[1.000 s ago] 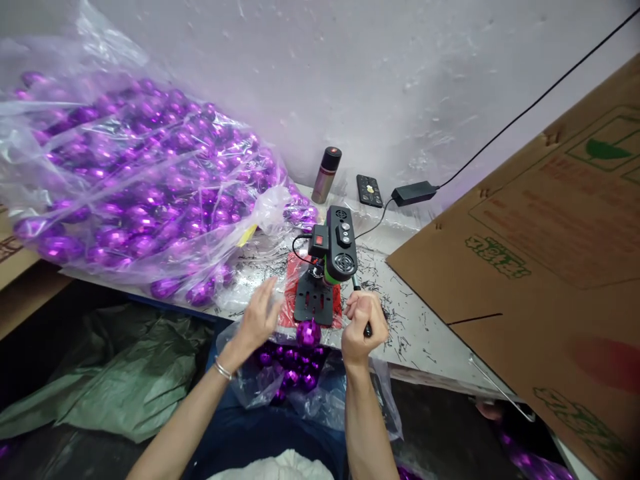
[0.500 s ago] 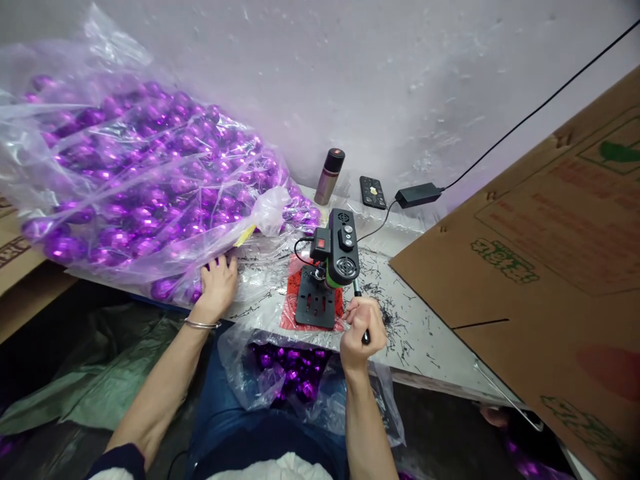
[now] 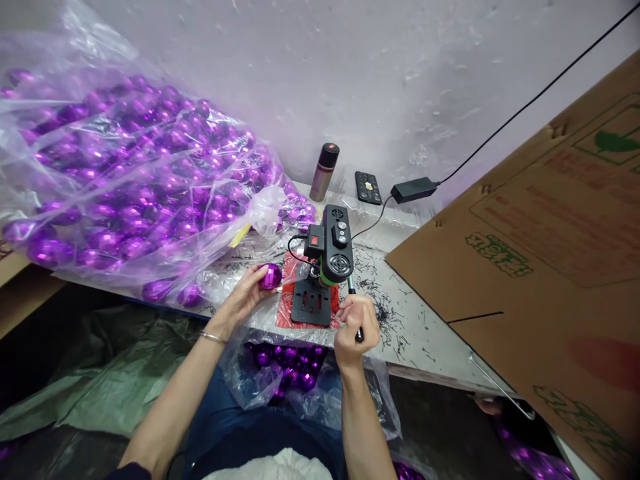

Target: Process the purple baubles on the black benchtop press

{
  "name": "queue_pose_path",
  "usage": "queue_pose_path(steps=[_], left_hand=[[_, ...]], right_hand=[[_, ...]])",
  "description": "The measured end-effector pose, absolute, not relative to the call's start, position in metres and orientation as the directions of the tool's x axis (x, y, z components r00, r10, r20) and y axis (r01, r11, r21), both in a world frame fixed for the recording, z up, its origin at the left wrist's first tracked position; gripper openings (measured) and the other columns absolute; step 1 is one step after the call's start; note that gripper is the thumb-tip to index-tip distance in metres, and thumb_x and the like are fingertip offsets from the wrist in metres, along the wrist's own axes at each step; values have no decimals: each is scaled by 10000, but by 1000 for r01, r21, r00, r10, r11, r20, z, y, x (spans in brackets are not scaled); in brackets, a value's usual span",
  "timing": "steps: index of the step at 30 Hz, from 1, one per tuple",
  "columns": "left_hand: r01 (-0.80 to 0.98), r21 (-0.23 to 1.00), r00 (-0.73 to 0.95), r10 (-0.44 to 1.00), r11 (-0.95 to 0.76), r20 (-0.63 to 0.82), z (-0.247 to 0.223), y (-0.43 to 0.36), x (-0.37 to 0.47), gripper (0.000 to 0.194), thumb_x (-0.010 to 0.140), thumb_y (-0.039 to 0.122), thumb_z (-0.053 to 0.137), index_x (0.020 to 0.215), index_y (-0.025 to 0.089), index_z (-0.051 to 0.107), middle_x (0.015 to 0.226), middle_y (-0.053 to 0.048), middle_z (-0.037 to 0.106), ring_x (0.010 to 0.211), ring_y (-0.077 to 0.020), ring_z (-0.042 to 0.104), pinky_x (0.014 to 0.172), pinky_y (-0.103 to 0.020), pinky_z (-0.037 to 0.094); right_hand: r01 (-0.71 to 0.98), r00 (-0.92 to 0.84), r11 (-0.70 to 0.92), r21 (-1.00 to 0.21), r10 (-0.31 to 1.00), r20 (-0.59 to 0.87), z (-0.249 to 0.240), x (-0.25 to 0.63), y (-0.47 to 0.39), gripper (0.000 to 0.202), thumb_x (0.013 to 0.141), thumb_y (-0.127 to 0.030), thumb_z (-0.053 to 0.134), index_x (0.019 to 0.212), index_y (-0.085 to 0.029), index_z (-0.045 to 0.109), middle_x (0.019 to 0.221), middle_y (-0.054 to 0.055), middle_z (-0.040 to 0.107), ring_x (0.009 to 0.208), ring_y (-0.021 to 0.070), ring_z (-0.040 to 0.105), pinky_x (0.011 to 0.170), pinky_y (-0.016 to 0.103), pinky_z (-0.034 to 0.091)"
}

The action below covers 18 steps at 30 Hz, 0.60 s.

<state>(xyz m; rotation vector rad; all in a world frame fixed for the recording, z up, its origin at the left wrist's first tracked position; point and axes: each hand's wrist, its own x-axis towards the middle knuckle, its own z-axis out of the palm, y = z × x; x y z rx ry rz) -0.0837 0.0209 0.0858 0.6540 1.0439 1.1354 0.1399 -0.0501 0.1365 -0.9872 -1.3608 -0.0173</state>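
Between its fingertips my left hand (image 3: 243,295) holds a shiny purple ball (image 3: 271,276), just left of a small black bench drill press (image 3: 337,243). My right hand (image 3: 359,325) is closed around the press's lever handle (image 3: 359,335). The black slotted base plate (image 3: 311,303) of the press rests on a red sheet (image 3: 286,308). Under the drill head the plate carries no ball that I can see. A large clear plastic bag (image 3: 150,180) full of purple balls lies to the left, and two loose balls (image 3: 189,295) sit at its lower edge.
Behind the press are a spray can (image 3: 325,172), a phone (image 3: 368,188) and a power adapter (image 3: 414,190) with its cord. A big cardboard box (image 3: 540,253) leans in from the right. Black shavings (image 3: 385,307) litter the table. More balls (image 3: 290,367) fill a bag at my lap.
My left hand has come away from the bag's edge and moved right toward the press, now with a purple ball in its fingers. My right hand stays on the lever handle.
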Motion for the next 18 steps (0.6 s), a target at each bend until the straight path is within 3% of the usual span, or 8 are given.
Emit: queue_pose_path(steps=[4,8,12,15,18], left_hand=[[-411,840,124,935,353,-333,73,6,-59,322,931,406,762,1177,208,695,1166,-94,787,993,-226,792,805,-350,709],[-291,916,163,958,276,-237,64,-2,-42,534,888,445,776,1363,221,678,1362,-127,745,1154,-275,770,960,-417,682],[-96,990,178,981,98,-80,50,-6,-24,737,786,504,870,1408,171,657,1328,-148,767,1205,-318,755,1069,-467,623],[86,996,113,994,-16,6,38,-7,-18,705,830,546,838,1402,171,665,1313,-149,780,1193,-323,762,1098,-502,600],[260,952,93,985,-163,143,32,-3,-17,622,862,530,836,1378,212,696,1381,-134,761,1313,-327,709,1179,-507,536]], right_hand=[[536,275,616,-577,518,810,144,139,-49,393,1063,-142,463,681,-227,508,667,-14,558,645,139,577,593,302,421],[518,285,634,-574,505,815,154,137,-46,380,1067,-129,468,699,-222,495,667,-27,539,650,124,569,611,289,413],[520,280,638,-569,502,818,160,137,-44,377,1070,-128,465,707,-224,492,662,-32,531,651,121,566,621,289,414],[545,270,616,-570,514,814,160,139,-44,380,1073,-147,459,704,-229,492,658,-29,520,650,131,567,617,300,417],[553,264,611,-566,516,815,159,139,-46,375,1071,-150,455,707,-233,487,653,-30,512,654,135,571,618,302,423]])
